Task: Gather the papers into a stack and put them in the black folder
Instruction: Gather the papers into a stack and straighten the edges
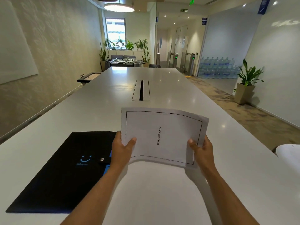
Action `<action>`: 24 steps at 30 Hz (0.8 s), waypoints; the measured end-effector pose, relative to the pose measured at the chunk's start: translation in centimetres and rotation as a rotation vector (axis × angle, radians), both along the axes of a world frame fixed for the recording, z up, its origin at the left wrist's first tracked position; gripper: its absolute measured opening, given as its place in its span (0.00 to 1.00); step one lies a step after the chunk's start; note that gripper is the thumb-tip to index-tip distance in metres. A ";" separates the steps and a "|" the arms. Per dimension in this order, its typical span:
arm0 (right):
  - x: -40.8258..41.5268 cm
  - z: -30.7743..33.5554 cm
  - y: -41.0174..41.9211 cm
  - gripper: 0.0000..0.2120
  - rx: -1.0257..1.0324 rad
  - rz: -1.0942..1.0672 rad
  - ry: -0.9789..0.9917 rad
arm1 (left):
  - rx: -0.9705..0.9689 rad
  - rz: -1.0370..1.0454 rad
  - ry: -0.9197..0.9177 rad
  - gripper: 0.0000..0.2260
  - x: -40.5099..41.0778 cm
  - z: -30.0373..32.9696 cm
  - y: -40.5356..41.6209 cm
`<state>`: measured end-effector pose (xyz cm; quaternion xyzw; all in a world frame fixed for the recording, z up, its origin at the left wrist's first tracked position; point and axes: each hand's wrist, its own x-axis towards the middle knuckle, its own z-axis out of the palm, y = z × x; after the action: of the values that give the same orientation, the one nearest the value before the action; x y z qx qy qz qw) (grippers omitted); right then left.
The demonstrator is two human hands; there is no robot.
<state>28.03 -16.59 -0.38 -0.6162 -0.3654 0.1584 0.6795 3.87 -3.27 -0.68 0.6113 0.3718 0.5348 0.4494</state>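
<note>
Papers (164, 135) bowed, "BIBLIOGRAPHY" on top; left hand (122, 147), right hand (202, 149) grip edges.

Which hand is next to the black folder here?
The left hand. It grips the left edge of the papers right at the black folder and overlaps its right edge. The right hand holds the opposite edge, away from the folder.

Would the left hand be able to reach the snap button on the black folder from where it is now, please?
Probably yes: the left hand is beside the black folder, and nothing covers the snap button. But its fingers grip the papers, so it must let go first.
</note>
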 end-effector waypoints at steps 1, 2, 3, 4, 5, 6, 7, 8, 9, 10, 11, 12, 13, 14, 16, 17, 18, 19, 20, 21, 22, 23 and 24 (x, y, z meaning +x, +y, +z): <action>0.3 0.3 -0.2 0.12 0.008 -0.006 0.015 | 0.021 -0.028 0.021 0.12 -0.3 0.6 0.5; 0.7 0.5 -0.4 0.11 0.017 -0.016 0.032 | 0.005 -0.071 0.027 0.12 -0.6 1.3 1.0; 0.9 0.6 -0.6 0.11 0.025 -0.029 0.054 | -0.030 -0.119 0.028 0.11 -0.9 1.8 1.5; 1.0 0.7 -0.7 0.12 0.040 -0.039 0.089 | -0.075 -0.158 0.019 0.11 -1.1 2.1 1.9; 1.1 0.8 -0.7 0.12 0.058 -0.048 0.134 | -0.124 -0.187 -0.002 0.10 -1.3 2.3 2.2; 1.0 0.7 -0.7 0.12 0.078 -0.059 0.188 | -0.177 -0.214 -0.041 0.10 -1.4 2.4 2.4; 0.9 0.7 -0.5 0.13 0.101 -0.074 0.252 | -0.226 -0.247 -0.100 0.11 -1.5 2.4 2.3; 0.6 0.6 -0.2 0.14 0.124 -0.088 0.331 | -0.266 -0.288 -0.183 0.13 -1.3 2.3 2.2; 0.1 0.5 0.0 0.15 0.147 -0.094 0.419 | -0.292 -0.328 -0.269 0.14 -1.1 2.2 1.8; -0.5 0.3 0.3 0.16 0.166 -0.094 0.504 | -0.310 -0.357 -0.338 0.15 -0.7 2.0 1.4; -1.3 0.1 0.6 0.17 0.178 -0.089 0.574 | -0.328 -0.374 -0.374 0.16 -0.1 1.9 0.8; -2.1 -0.1 0.9 0.17 0.181 -0.080 0.622 | -0.348 -0.382 -0.396 0.18 0.7 1.7 0.2; -2.9 -0.4 1.2 0.16 0.178 -0.065 0.653 | -0.364 -0.369 -0.417 0.19 1.6 1.6 -0.5; -3.9 -0.6 1.4 0.16 0.176 -0.044 0.677 | -0.377 -0.330 -0.453 0.19 2.5 1.4 -1.2; -5.6 -1.3 1.9 0.15 0.187 -0.007 0.718 | -0.412 -0.178 -0.530 0.18 4.1 1.4 -2.2; -6.4 -1.7 2.2 0.16 0.199 0.011 0.746 | -0.433 -0.084 -0.548 0.21 4.7 1.7 -2.6; -7.1 -2.1 2.5 0.17 0.217 0.029 0.784 | -0.450 -0.004 -0.547 0.23 5.1 2.0 -2.9; -7.6 -2.4 2.6 0.17 0.235 0.048 0.823 | -0.446 0.051 -0.521 0.27 5.3 2.2 -3.0; -8.0 -2.7 2.6 0.17 0.251 0.065 0.852 | -0.422 0.077 -0.481 0.28 5.3 2.4 -3.0; -8.3 -2.9 2.5 0.17 0.261 0.087 0.864 | -0.382 0.088 -0.437 0.25 5.2 2.6 -2.8; -8.3 -3.0 2.4 0.18 0.271 0.115 0.858 | -0.343 0.089 -0.399 0.21 5.0 2.8 -2.7; -8.2 -3.0 2.3 0.19 0.285 0.143 0.842 | -0.304 0.088 -0.367 0.18 4.7 3.1 -2.5; -7.9 -2.8 2.1 0.21 0.300 0.162 0.821 | -0.254 0.088 -0.342 0.16 4.5 3.4 -2.3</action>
<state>20.13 -14.47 -3.17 -0.3662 -0.1315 0.3879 0.8355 8.35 -5.58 2.72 0.4333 0.3810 0.5988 0.5555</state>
